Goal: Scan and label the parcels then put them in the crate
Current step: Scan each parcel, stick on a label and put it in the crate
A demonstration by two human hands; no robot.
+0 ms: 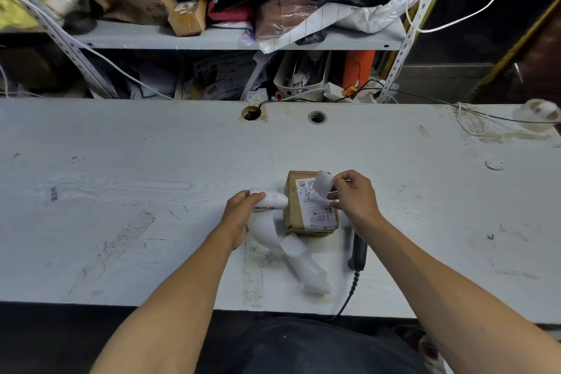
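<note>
The left hand curls its fingers round 1 label roll, which it holds just left of the parcel. From the roll a spent strip of backing paper trails toward the near edge of the white table.

Just right of the roll lies 1 parcel, a small brown cardboard box resting flat on the table near the middle. A printed shipping slip already covers most of its top.

Above the parcel's far right corner, the right hand pinches 1 loose white label between thumb and fingertips. I cannot tell whether the label touches the box.

Below that hand lies 1 black handheld scanner, its coiled cord running off the near edge. No crate is in view.

The label looks thin, limp and sticky, so it likely wants holding by 1 edge and smoothing down flat to avoid creases. The parcel looks light and stiff, with taped, possibly slick faces. Gripping it by 2 opposite side walls should carry it safely, clear of the fresh label.
</note>
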